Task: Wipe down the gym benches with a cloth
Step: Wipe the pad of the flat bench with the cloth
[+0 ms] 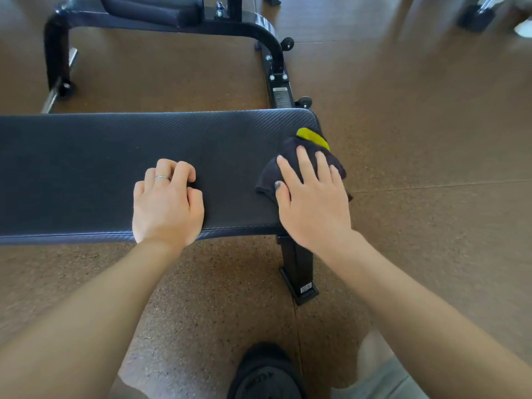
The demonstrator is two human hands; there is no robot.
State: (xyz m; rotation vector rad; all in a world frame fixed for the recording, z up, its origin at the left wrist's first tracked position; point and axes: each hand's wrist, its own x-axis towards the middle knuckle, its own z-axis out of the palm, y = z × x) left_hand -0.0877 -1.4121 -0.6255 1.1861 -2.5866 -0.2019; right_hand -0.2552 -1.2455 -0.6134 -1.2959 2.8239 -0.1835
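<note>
A flat gym bench (100,156) with a dark textured pad runs across the view from the left edge to its rounded right end. A dark cloth (269,175) with a yellow-green patch lies on that right end. My right hand (312,197) presses flat on the cloth with straight, spread fingers. My left hand (167,203) rests on the pad near the front edge, its fingers curled under and holding nothing.
The bench's black leg (298,267) stands on the brown speckled floor below my right wrist. A second black bench frame (270,44) with a padded seat stands behind. My dark shoe (264,372) shows at the bottom. Another machine's foot (476,17) is at the far right.
</note>
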